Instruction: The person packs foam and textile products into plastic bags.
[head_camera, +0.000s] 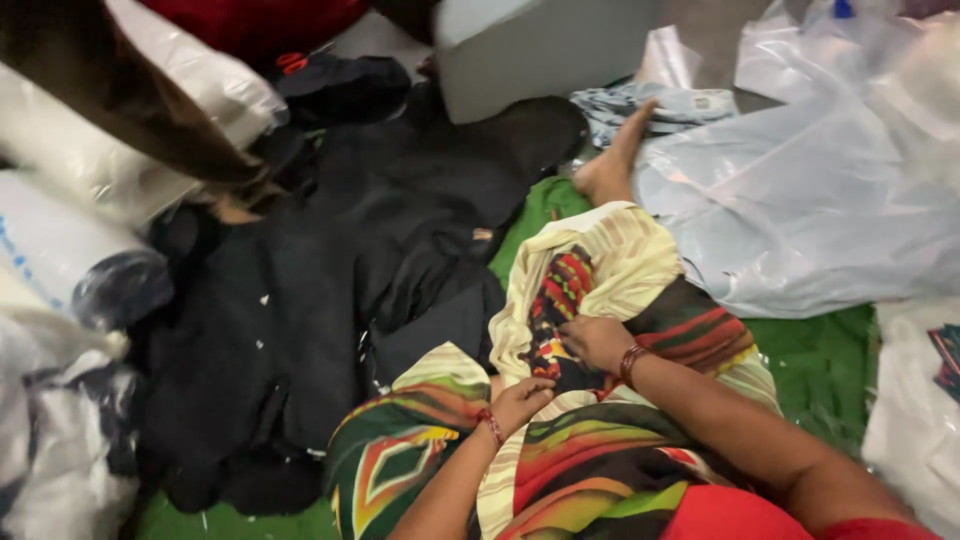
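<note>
Seated view: both hands rest on a striped multicolour cloth (600, 440) draped over the lap, their fingertips buried in its folds, so what the left hand (520, 402) pinches cannot be told, while the right hand (597, 340) appears curled on a dark patterned fold. A black garment pile (330, 300) crowds the left; clear plastic bags (820, 190) the right. Green floor (820, 360) shows between; forearms angle inward, wrists bent.

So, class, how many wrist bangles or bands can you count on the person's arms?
2: a red band on the left wrist and a red bangle on the right wrist, both above the striped cloth. Others may be hidden.
</note>
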